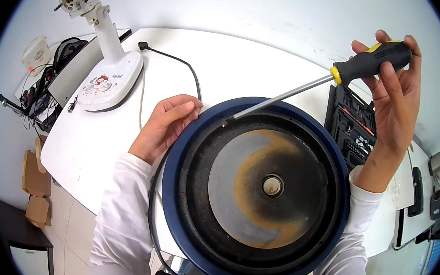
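Observation:
My right hand [394,93] is wrapped round the black and yellow handle of a screwdriver [289,93], raised at the right. The shaft slopes down to the left, and its tip is over the far inner edge of a round blue electric cooker body [248,103]. Inside the black bowl lies a grey heating plate [227,189] with brown scorching and a round metal button [272,186] at its centre. My left hand [169,122] is at the cooker's far left rim, fingers curled and thumb pressed to them. What they hold, if anything, is hidden.
A black power cord [193,74] with a plug lies on the white table [254,50]. At the far left stands a white fan base [110,81]. An open black tool case [352,120] is to the right. Cardboard boxes [36,185] are at the left.

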`<state>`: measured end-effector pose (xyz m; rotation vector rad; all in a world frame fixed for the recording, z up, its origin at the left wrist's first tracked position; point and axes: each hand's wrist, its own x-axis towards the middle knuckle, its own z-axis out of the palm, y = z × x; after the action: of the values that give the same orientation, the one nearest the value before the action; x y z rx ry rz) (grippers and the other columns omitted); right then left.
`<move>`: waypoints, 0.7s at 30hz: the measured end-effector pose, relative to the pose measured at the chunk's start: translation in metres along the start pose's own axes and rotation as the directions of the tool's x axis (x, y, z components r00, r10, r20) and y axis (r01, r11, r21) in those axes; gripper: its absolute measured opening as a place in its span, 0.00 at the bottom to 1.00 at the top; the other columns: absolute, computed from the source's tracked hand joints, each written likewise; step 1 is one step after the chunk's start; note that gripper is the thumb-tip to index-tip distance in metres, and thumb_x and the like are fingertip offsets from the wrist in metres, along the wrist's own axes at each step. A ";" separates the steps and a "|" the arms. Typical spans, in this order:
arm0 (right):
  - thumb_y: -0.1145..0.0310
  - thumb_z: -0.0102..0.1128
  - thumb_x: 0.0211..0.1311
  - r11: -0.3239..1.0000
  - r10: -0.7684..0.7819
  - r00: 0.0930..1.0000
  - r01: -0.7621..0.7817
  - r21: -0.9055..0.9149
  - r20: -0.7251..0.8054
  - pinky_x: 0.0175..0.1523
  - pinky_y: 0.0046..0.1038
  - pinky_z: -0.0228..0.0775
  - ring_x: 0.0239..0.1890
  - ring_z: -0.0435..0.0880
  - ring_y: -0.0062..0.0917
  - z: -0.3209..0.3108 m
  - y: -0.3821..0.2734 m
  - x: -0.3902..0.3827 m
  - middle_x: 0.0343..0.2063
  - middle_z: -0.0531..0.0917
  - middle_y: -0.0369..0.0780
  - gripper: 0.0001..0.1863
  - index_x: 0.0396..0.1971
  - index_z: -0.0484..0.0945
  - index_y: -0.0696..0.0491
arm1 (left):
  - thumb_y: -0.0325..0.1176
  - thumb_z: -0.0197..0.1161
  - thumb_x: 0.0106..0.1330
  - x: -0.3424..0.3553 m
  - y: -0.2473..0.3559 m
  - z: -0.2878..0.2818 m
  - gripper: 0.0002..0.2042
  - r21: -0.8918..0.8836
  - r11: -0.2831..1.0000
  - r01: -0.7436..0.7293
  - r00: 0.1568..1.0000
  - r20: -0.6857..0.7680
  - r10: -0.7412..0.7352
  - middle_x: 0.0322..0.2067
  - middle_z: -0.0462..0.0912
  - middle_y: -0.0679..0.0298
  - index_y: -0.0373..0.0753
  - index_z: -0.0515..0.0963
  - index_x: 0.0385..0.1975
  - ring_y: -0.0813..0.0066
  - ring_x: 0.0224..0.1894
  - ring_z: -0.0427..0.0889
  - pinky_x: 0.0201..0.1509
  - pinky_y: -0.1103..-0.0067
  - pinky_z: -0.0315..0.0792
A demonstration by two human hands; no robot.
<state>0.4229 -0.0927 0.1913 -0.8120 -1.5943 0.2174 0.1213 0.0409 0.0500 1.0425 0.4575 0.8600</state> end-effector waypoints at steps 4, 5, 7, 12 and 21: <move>0.72 0.56 0.62 0.998 -0.066 0.997 0.065 0.016 0.027 0.54 0.43 0.77 0.54 0.76 0.49 0.000 0.003 -0.003 0.55 0.68 0.51 0.24 0.56 0.60 0.50 | 0.38 0.63 0.62 -0.004 0.005 0.003 0.11 0.156 0.984 -0.088 0.996 0.012 0.088 0.18 0.70 0.71 0.35 0.77 0.32 0.88 0.20 0.67 0.29 0.92 0.71; 0.72 0.56 0.62 0.998 -0.056 0.998 0.056 0.019 0.013 0.54 0.43 0.76 0.54 0.75 0.49 -0.001 0.003 -0.003 0.55 0.68 0.51 0.23 0.56 0.60 0.49 | 0.41 0.63 0.61 -0.005 0.007 0.003 0.13 0.218 0.968 -0.125 0.992 0.011 0.126 0.16 0.68 0.72 0.36 0.77 0.30 0.87 0.17 0.64 0.29 0.91 0.71; 0.72 0.56 0.62 0.996 -0.084 0.996 0.083 0.034 0.023 0.55 0.44 0.75 0.54 0.75 0.49 0.000 0.004 -0.004 0.55 0.68 0.50 0.23 0.56 0.60 0.49 | 0.43 0.65 0.60 -0.006 0.009 0.003 0.16 0.267 0.947 -0.177 0.984 0.072 0.163 0.15 0.66 0.73 0.35 0.78 0.33 0.87 0.18 0.62 0.27 0.91 0.67; 0.74 0.57 0.61 0.990 -0.097 0.990 0.086 0.108 0.100 0.56 0.46 0.74 0.53 0.75 0.50 0.002 0.003 -0.003 0.53 0.68 0.49 0.22 0.53 0.60 0.49 | 0.37 0.65 0.61 -0.008 0.009 0.002 0.18 0.163 0.975 -0.150 0.979 0.160 0.124 0.25 0.79 0.69 0.30 0.78 0.46 0.89 0.23 0.71 0.28 0.93 0.67; 0.77 0.56 0.60 0.988 -0.106 0.983 0.087 0.124 0.150 0.55 0.46 0.75 0.53 0.76 0.49 0.012 0.005 -0.002 0.51 0.67 0.47 0.21 0.49 0.59 0.48 | 0.36 0.67 0.59 -0.010 0.013 0.003 0.18 0.195 0.969 -0.149 0.975 0.191 0.112 0.36 0.84 0.57 0.30 0.78 0.44 0.79 0.35 0.83 0.43 0.85 0.77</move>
<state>0.4136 -0.0870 0.1844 -0.6376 -1.7467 0.3083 0.1120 0.0343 0.0626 1.3433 0.3341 0.8384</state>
